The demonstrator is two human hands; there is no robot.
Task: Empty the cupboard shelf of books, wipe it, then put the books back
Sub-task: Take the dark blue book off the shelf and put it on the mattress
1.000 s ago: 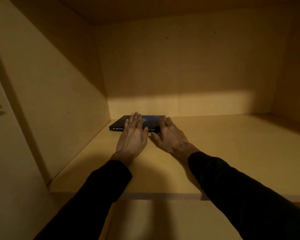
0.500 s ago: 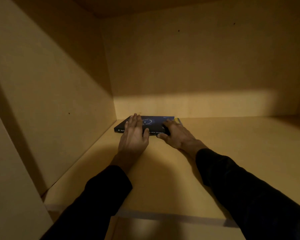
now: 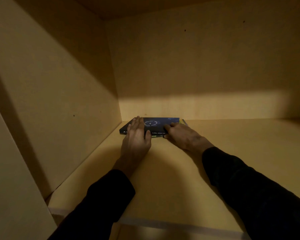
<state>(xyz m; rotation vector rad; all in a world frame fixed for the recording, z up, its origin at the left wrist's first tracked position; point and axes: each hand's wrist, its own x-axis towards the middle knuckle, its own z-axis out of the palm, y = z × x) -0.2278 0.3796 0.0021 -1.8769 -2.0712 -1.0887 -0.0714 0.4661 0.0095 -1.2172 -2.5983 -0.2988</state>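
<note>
A dark blue book [image 3: 156, 123] lies flat in the back left corner of the cupboard shelf [image 3: 232, 153]. Under it lies a second book whose yellow-green corner [image 3: 182, 121] shows at the right. My left hand [image 3: 136, 139] presses flat on the blue cover with straight fingers, its thumb against the spine. My right hand [image 3: 182, 135] holds the front right part of the stack, with bent fingers on the cover and the thumb along the front edge.
The cupboard's left side wall [image 3: 59, 101] stands close beside the books and the back wall [image 3: 197, 75] right behind them. The shelf's front edge [image 3: 180, 224] runs under my forearms. Bare shelf board stretches away to the right.
The view has come closer to the shelf. My right hand's fingers have bent onto the book's front right edge. The lower book's yellow-green corner now shows.
</note>
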